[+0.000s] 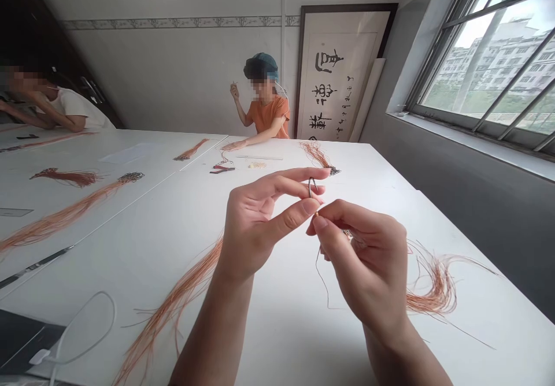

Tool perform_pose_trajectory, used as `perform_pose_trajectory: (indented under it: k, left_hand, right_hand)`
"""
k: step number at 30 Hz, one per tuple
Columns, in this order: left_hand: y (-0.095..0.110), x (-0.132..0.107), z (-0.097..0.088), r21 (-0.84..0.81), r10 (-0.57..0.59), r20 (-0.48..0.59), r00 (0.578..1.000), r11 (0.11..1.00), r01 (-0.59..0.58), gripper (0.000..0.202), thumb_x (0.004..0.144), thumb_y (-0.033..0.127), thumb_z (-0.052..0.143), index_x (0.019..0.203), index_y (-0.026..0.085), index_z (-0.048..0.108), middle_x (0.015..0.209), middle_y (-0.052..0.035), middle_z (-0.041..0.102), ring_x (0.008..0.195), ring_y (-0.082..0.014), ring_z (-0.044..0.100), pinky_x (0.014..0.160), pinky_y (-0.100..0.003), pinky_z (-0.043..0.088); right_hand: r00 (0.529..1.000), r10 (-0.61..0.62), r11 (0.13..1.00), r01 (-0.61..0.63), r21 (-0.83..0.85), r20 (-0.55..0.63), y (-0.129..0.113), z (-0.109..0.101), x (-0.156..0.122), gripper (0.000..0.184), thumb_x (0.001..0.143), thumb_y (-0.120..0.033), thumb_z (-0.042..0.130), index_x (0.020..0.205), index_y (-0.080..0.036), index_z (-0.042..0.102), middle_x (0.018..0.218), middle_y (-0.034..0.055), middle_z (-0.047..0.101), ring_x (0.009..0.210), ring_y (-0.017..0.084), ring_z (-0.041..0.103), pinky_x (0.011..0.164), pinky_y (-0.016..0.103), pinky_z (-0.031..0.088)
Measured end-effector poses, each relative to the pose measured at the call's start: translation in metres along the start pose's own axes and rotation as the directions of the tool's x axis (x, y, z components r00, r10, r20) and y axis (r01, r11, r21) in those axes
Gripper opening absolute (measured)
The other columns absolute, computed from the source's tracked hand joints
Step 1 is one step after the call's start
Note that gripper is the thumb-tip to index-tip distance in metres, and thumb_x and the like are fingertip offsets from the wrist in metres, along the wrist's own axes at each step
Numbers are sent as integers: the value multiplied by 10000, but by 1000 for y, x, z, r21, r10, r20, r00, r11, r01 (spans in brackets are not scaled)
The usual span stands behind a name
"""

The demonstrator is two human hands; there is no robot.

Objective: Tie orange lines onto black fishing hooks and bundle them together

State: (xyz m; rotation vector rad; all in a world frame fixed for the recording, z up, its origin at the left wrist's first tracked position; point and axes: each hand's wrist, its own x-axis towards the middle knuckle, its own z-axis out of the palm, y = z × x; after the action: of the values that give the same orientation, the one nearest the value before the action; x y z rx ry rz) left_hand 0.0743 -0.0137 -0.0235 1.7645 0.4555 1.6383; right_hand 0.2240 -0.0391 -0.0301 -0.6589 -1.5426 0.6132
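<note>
Between the thumb and fingers of my left hand (271, 218) is a dark metal fishing hook (310, 187), its bend pointing up. Just below it, my right hand (362, 253) pinches a tiny yellowish piece (316, 214) between thumb and forefinger, close to my left thumb tip. What that piece is, I cannot make out. A thin line (318, 270) hangs from below my right fingers down to the white table. Bundles of copper-coloured line lie on both sides, one (182, 282) behind my left forearm and another (437, 288) right of my right hand.
Across the white table (277, 340) sits a person in an orange top (266, 114), one hand raised. Another person (73, 106) leans at the far left. Red-handled pliers (222, 169) and more bundles (73, 176) lie on the table. A white cable (113, 311) loops at lower left.
</note>
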Motion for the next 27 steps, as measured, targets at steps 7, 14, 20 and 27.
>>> perform_pose_trajectory:
  k: [7,14,20,27]
  left_hand:
    - [2,1,0,-15,-14,-8,1000,1000,14,91,941,169,778,915,244,823,1189,3,814,1007,-116,761,987,-263,625]
    - [2,0,0,-28,-45,-9,999,999,45,86,928,172,794,924,249,832,1184,6,817,982,-114,768,980,-262,623]
    - [5,3,1,-16,-86,-16,996,996,86,61,904,200,822,868,248,833,1144,-12,827,970,-138,765,967,-297,624]
    - [2,3,0,-16,-62,-17,998,998,61,88,900,164,812,878,247,831,1157,-18,825,977,-144,764,966,-306,623]
  right_hand:
    - [1000,-4,1000,4,0,-3,-1,1,0,284,894,-96,574,623,-180,554,545,-72,476,493,46,406,471,170,345]
    - [1000,23,1000,-23,-1,9,0,-1,-2,280,900,-103,574,633,-188,561,539,-72,464,487,56,423,471,185,358]
    - [1000,24,1000,-24,9,13,1,0,-1,278,910,-108,575,643,-185,573,532,-78,455,488,51,404,475,181,351]
    - [1000,13,1000,-13,10,8,2,-1,0,285,917,-111,589,642,-181,573,528,-81,457,493,47,400,483,177,354]
